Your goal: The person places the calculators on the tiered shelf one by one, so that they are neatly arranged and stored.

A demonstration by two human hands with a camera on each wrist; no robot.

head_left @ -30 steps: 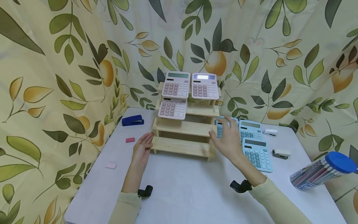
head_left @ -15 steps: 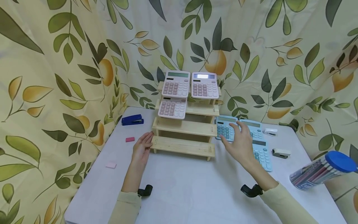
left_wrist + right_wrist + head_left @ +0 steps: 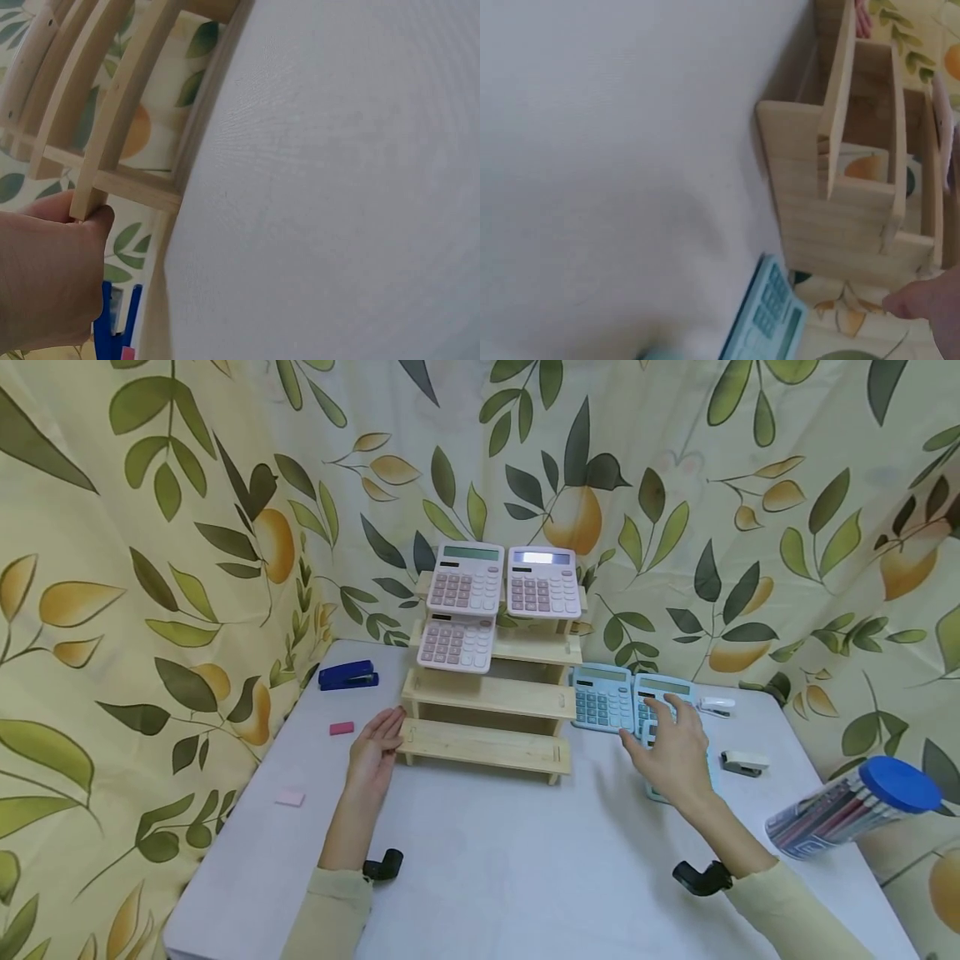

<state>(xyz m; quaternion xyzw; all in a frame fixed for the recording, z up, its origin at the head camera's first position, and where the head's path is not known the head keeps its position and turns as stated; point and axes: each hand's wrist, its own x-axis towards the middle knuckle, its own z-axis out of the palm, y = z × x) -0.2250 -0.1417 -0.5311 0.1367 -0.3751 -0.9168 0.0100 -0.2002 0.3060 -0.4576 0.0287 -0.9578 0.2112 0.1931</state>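
Observation:
A pale wooden stepped rack (image 3: 487, 748) stands mid-table. My left hand (image 3: 372, 747) is at the left end of its lowest step; in the left wrist view, thumb and fingers pinch that step's end. Two pink calculators (image 3: 465, 578) lean on the top step, and another pink calculator (image 3: 454, 645) sits one step lower at the left. To the right of the rack lie three blue calculators (image 3: 602, 702). Over the front one hovers my right hand (image 3: 677, 756), fingers spread and holding nothing, hiding much of it. The right wrist view shows only its thumb (image 3: 907, 300).
Left of the rack are a blue stapler (image 3: 348, 676), a pink eraser (image 3: 341, 727) and a pale pink slip (image 3: 289, 797). At the right are two white staplers (image 3: 744, 762) and a blue-lidded jar of pencils (image 3: 847, 810). Patterned curtains border the table behind and at left.
My right hand has moved rightward, away from the rack's right end to over the blue calculators. My left hand stays at the rack. The head view has shifted slightly.

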